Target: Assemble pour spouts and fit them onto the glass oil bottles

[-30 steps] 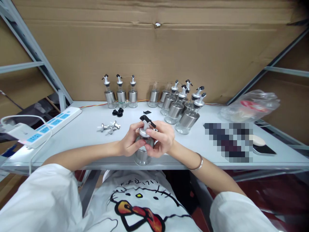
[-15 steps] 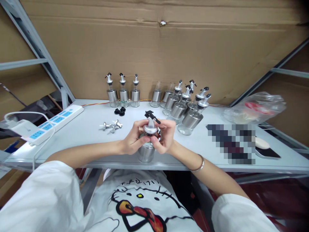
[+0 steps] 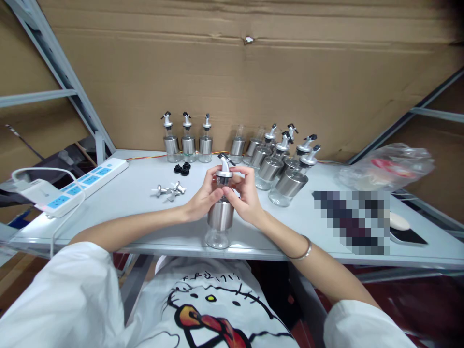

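The bottle (image 3: 220, 217) stands between the left hand (image 3: 203, 201) and right hand (image 3: 249, 199) (both half-closed, gripping its neck) on a grey table (image 3: 137, 181) before cardboard (image 3: 181, 72).

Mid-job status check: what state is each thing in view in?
Held bottle: upright, pourer top at its neck; seating unclear.
Left hand: closed on the held bottle.
Right hand: likewise.
Three back-left bottles: standing, tops on.
Two back-middle bottles: standing, no tops.
Frontmost right bottle: standing, top on.
Silver pourers: loose, lying down.
Black stoppers: loose, clustered.
Plastic bag: crumpled.
Power strip: on/off unclear.
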`<state>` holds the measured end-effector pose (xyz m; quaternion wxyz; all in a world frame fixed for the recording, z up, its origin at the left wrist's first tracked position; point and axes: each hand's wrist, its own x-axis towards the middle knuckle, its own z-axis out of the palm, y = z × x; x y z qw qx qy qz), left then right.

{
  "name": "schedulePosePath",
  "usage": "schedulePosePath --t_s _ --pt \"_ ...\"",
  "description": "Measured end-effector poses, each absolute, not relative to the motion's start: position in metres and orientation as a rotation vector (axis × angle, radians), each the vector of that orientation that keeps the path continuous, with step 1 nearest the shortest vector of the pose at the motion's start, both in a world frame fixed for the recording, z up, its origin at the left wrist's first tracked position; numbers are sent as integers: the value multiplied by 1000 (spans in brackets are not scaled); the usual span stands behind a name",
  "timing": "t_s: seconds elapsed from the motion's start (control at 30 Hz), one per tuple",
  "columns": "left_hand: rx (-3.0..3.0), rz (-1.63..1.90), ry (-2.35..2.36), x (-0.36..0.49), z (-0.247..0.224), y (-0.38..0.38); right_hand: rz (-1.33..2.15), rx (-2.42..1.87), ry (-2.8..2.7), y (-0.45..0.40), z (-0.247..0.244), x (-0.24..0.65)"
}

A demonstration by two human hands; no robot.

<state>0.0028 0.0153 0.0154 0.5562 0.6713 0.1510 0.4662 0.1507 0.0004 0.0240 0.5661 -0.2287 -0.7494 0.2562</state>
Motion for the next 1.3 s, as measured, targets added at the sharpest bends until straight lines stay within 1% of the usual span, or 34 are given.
schedulePosePath --t_s 0.17,0.27,0.4,0.9,1.1,1.2,1.3 --pt "1655 985 409 0 11 18 860 -576 -1676 9 22 152" --pt "1605 994 484 0 12 16 1016 -591 -1643 16 23 155" --pt "1543 945 478 0 16 16 1114 -588 -1589 20 24 159" --pt "1490 903 429 0 17 14 894 -636 -1615 15 29 157" --pt "1451 903 525 2 17 9 956 -659 -1614 22 22 159" --pt "1525 923 534 2 25 7 946 -649 -1595 24 25 160" --pt "1685 996 452 5 43 15 811 -624 -1474 26 35 166"
